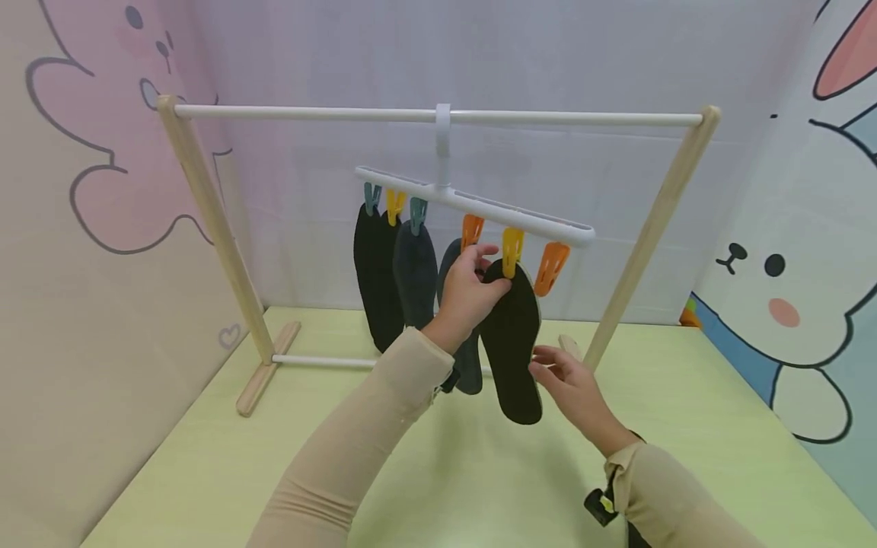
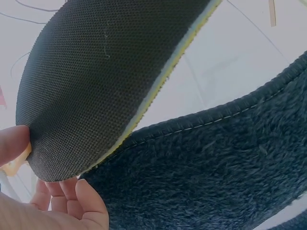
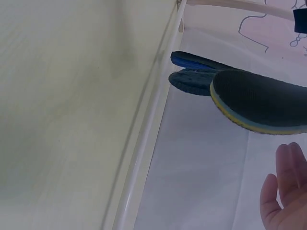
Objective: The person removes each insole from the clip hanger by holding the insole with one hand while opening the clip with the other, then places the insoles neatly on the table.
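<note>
A black insole (image 1: 512, 350) hangs from a yellow clothespin (image 1: 511, 251) on the white hanger (image 1: 527, 215). My left hand (image 1: 469, 291) pinches its top end just under the clothespin; in the left wrist view the thumb lies at the edge of the insole (image 2: 105, 81) and the other fingers are behind it. At the insole's right edge, lower down, is my right hand (image 1: 572, 387). In the right wrist view this hand (image 3: 290, 191) has fairly straight fingers beside the insole (image 3: 259, 103). Behind it hangs a fuzzy dark insole (image 2: 206, 167) from an orange clothespin (image 1: 472, 230).
The hanger hooks over the white rod (image 1: 308, 114) of a wooden-legged rack on a pale table (image 1: 205, 472). More insoles (image 1: 416, 274) hang on its left half from teal and yellow clothespins. At the right end dangles an orange clothespin (image 1: 551, 269) holding nothing.
</note>
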A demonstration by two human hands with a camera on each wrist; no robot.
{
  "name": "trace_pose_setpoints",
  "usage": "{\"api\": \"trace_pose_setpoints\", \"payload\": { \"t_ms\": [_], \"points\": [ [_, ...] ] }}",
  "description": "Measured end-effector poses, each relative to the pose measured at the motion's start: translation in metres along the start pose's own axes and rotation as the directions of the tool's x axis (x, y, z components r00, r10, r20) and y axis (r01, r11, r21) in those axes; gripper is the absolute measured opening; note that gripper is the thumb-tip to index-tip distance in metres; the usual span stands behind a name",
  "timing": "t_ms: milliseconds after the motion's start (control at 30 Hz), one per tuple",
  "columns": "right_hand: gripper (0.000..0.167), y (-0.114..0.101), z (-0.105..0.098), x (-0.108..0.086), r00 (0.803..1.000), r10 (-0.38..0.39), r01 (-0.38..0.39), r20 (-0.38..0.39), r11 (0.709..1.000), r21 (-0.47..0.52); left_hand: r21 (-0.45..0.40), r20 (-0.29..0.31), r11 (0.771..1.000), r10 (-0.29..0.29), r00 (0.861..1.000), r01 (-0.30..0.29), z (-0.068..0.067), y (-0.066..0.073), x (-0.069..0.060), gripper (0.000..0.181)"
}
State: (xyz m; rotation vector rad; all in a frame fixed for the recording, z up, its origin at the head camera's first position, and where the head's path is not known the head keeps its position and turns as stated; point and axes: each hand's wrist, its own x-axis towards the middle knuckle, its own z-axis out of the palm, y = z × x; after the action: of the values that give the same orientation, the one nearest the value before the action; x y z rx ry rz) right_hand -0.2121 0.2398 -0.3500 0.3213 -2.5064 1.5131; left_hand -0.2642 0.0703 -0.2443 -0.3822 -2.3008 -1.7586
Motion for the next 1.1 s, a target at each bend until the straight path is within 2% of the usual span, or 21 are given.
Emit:
{"api": "trace_pose_setpoints", "payload": {
  "t_ms": [133, 233, 333, 467, 533, 600, 733, 833, 933, 1100],
  "points": [
    [0.029, -0.005, 0.006, 0.006, 1.000, -0.005, 0.004, -0.026, 0.999, -0.045, 0.044, 0.003, 0.999, 0.012, 1.000, -0.012, 0.000, 0.001, -0.001, 0.044],
    [0.021, -0.009, 0.011, 0.008, 0.998, -0.020, 0.018, -0.063, 0.999, -0.029, 0.063, 0.009, 0.998, 0.031, 0.999, -0.032, 0.000, 0.001, -0.002, 0.042],
    [0.015, -0.012, 0.017, 0.008, 0.993, -0.071, 0.072, -0.096, 0.997, 0.005, 0.062, 0.003, 0.997, 0.054, 0.999, -0.054, -0.001, 0.000, -0.002, 0.039],
    [0.011, -0.013, 0.023, 0.007, 0.977, -0.179, 0.180, -0.118, 0.984, -0.003, 0.013, -0.003, 0.999, 0.052, 0.999, -0.052, -0.006, 0.000, -0.001, 0.034],
    [0.009, -0.015, 0.024, 0.008, 0.973, -0.203, 0.202, -0.111, 0.979, -0.017, -0.031, 0.007, 0.999, 0.041, 0.999, -0.041, -0.008, 0.001, 0.001, 0.034],
    [0.008, -0.016, 0.025, 0.008, 0.973, -0.210, 0.208, -0.095, 0.978, -0.024, -0.079, 0.020, 0.997, 0.029, 0.999, -0.027, -0.011, 0.003, 0.002, 0.034],
    [0.006, -0.017, 0.027, 0.007, 0.983, -0.172, 0.171, -0.058, 0.985, -0.012, -0.180, 0.069, 0.984, 0.020, 0.997, -0.007, -0.015, 0.008, 0.003, 0.035],
    [0.006, -0.017, 0.030, 0.007, 0.980, -0.192, 0.192, -0.058, 0.981, 0.003, -0.240, 0.097, 0.971, 0.025, 0.995, -0.001, -0.017, 0.010, 0.005, 0.037],
    [0.005, -0.018, 0.032, 0.007, 0.974, -0.220, 0.221, -0.050, 0.975, 0.013, -0.257, 0.101, 0.966, 0.033, 0.994, -0.006, -0.019, 0.013, 0.005, 0.037],
    [0.008, -0.022, 0.035, 0.008, 0.975, -0.221, 0.221, -0.010, 0.975, 0.006, -0.248, 0.062, 0.969, 0.006, 0.998, 0.009, -0.021, 0.015, 0.005, 0.034]
  ]
}}
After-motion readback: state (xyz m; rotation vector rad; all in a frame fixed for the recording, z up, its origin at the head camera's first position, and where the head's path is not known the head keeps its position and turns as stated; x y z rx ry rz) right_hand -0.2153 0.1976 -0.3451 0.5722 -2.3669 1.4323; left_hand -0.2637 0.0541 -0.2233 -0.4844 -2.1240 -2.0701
